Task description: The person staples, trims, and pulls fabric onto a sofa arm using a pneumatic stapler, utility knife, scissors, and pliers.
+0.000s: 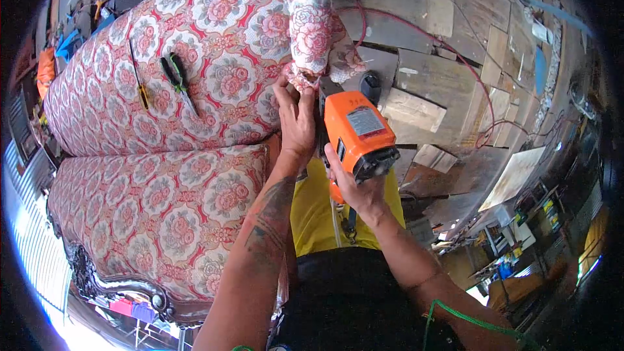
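My right hand [357, 188] is wrapped round an orange pneumatic staple gun [357, 123], whose dark nose points up toward the end of the sofa arm. With bent fingers, my left hand [299, 120] pinches the edge of the floral upholstery fabric [312, 39] right beside that nose. The fabric covers the arm of a sofa [156, 201] to my left. Whether the nose touches the fabric is hard to make out. On the sofa back lie green-and-black pliers [179, 84] and a thin screwdriver [138, 78] with a yellow handle.
A red air hose [455, 52] curves across the wooden floor on the right. Loose boards [416, 110] and a pale panel [512, 179] lie there. A dark round object [370, 86] stands just past the staple gun. Carved dark trim [123, 286] edges the sofa's front.
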### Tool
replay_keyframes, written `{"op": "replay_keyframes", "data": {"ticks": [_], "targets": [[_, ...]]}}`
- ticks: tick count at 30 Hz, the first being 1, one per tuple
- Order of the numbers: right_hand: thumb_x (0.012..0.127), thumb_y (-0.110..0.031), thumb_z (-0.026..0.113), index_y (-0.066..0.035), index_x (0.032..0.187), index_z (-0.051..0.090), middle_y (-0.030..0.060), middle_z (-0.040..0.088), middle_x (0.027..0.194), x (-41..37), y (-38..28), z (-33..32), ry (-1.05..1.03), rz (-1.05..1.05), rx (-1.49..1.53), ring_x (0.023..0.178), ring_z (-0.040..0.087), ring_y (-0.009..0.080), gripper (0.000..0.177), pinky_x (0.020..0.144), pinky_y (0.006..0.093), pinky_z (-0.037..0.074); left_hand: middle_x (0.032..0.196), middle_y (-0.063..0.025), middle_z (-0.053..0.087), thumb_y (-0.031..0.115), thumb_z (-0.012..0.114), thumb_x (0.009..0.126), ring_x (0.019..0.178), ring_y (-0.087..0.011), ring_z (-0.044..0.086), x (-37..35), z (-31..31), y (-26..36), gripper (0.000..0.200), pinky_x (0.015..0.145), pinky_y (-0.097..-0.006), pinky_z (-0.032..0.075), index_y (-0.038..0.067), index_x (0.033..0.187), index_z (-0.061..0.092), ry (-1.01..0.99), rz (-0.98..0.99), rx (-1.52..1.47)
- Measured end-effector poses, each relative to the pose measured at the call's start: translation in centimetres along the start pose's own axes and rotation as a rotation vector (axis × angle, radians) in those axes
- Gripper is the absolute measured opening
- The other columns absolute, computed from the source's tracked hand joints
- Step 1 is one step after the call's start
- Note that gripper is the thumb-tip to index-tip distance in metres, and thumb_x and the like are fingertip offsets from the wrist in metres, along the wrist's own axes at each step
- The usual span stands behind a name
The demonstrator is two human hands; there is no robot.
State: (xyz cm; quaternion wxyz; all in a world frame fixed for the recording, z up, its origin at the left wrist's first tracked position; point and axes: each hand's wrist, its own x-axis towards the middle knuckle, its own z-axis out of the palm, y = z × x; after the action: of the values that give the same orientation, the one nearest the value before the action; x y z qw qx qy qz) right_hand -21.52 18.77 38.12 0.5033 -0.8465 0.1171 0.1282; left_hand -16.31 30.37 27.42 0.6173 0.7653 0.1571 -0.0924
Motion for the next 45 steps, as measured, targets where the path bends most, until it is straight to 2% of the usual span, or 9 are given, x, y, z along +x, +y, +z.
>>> {"op": "replay_keyframes", "data": {"ticks": [7, 10, 11, 15, 20, 24, 28, 29, 45], "targets": [[0.101, -0.016, 0.068, -0.002, 0.099, 0.063, -0.0005, 0.062, 0.072, -0.8, 2.8, -2.3, -0.178, 0.050, 0.124, 0.060, 0.059, 0.0097, 0.015, 0.057, 0.0279, 0.051, 0.103, -0.0117, 0.064, 0.025, 0.051, 0.104, 0.094, -0.0209, 0.056, 0.2, -0.4, 1.3, 0.032, 0.087, -0.0366, 0.045, -0.003, 0.118, 0.059, -0.035, -0.188, -0.042], [0.089, -0.017, 0.079, -0.016, 0.126, 0.071, 0.0054, 0.073, 0.096, -0.4, 4.9, -4.2, -0.403, 0.556, 0.458, 0.084, 0.072, 0.0235, 0.039, 0.082, 0.0434, 0.056, 0.093, -0.0044, 0.058, 0.026, 0.049, 0.105, 0.085, -0.0139, 0.049, 0.2, 0.0, 0.8, 0.031, 0.078, -0.0338, 0.042, -0.001, 0.115, 0.060, -0.013, -0.173, -0.037], [0.089, -0.018, 0.081, -0.012, 0.122, 0.071, 0.0034, 0.071, 0.090, -1.3, 8.1, -3.6, -0.391, 0.263, 0.350, 0.071, 0.070, 0.0159, 0.035, 0.069, 0.0351, 0.057, 0.094, -0.0043, 0.058, 0.027, 0.050, 0.105, 0.086, -0.0139, 0.049, 0.1, 0.4, 1.3, 0.031, 0.079, -0.0333, 0.043, -0.001, 0.116, 0.060, 0.032, -0.121, -0.043], [0.092, -0.015, 0.078, -0.004, 0.112, 0.068, -0.0011, 0.064, 0.077, 3.1, 7.1, -5.3, -0.313, 0.511, 0.737, 0.058, 0.060, 0.0078, 0.024, 0.056, 0.0265, 0.052, 0.109, -0.0115, 0.063, 0.024, 0.051, 0.107, 0.098, -0.0185, 0.056, -0.8, 0.3, 1.4, 0.033, 0.090, -0.0340, 0.045, -0.003, 0.123, 0.057, 0.082, -0.134, -0.028], [0.095, -0.015, 0.074, -0.004, 0.100, 0.065, -0.0016, 0.059, 0.069, 5.7, 11.3, -6.2, -0.415, 0.471, 1.053, 0.053, 0.055, 0.0081, 0.015, 0.054, 0.0269, 0.048, 0.112, -0.0220, 0.066, 0.023, 0.046, 0.108, 0.098, -0.0296, 0.062, -1.1, 0.1, -0.3, 0.036, 0.089, -0.0387, 0.048, -0.006, 0.127, 0.055, 0.053, 0.269, 0.492], [0.099, -0.018, 0.068, -0.004, 0.097, 0.063, -0.0017, 0.055, 0.063, 6.6, 14.3, -6.4, -0.483, 0.401, 1.121, 0.054, 0.054, 0.0084, 0.015, 0.053, 0.0278, 0.047, 0.143, -0.0341, 0.047, -0.006, 0.045, 0.101, 0.124, -0.0496, 0.053, -1.7, -1.8, -1.5, 0.050, 0.106, -0.0540, 0.043, 0.002, 0.150, 0.037, -0.084, 0.301, 0.893], [0.098, -0.026, 0.065, -0.005, 0.083, 0.054, 0.0003, 0.050, 0.064, 7.3, 15.8, -6.7, -0.586, 0.345, 1.175, 0.056, 0.055, 0.0128, 0.029, 0.056, 0.0315, 0.049, 0.146, -0.0295, 0.047, 0.005, 0.043, 0.106, 0.128, -0.0457, 0.051, -1.5, -1.4, -0.6, 0.047, 0.109, -0.0519, 0.040, 0.002, 0.153, 0.036, -0.070, 0.108, 0.799], [0.098, -0.029, 0.067, -0.005, 0.083, 0.053, 0.0003, 0.050, 0.065, 7.3, 16.2, -6.6, -0.610, 0.322, 1.238, 0.056, 0.054, 0.0125, 0.031, 0.056, 0.0315, 0.049, 0.110, -0.0266, 0.064, 0.030, 0.035, 0.108, 0.095, -0.0386, 0.060, -1.4, -0.1, -0.7, 0.046, 0.087, -0.0424, 0.046, -0.007, 0.125, 0.057, 0.089, 0.261, 0.738], [0.101, -0.018, 0.066, -0.002, 0.114, 0.068, -0.0020, 0.054, 0.064, 8.0, 17.7, -1.1, -0.788, 0.324, 1.553, 0.054, 0.051, 0.0082, 0.021, 0.056, 0.0279, 0.045, 0.114, -0.0262, 0.059, 0.030, 0.029, 0.110, 0.103, -0.0450, 0.056, -1.5, -1.0, -1.5, 0.046, 0.093, -0.0485, 0.042, -0.005, 0.119, 0.058, 0.084, 0.393, 0.988]]}}
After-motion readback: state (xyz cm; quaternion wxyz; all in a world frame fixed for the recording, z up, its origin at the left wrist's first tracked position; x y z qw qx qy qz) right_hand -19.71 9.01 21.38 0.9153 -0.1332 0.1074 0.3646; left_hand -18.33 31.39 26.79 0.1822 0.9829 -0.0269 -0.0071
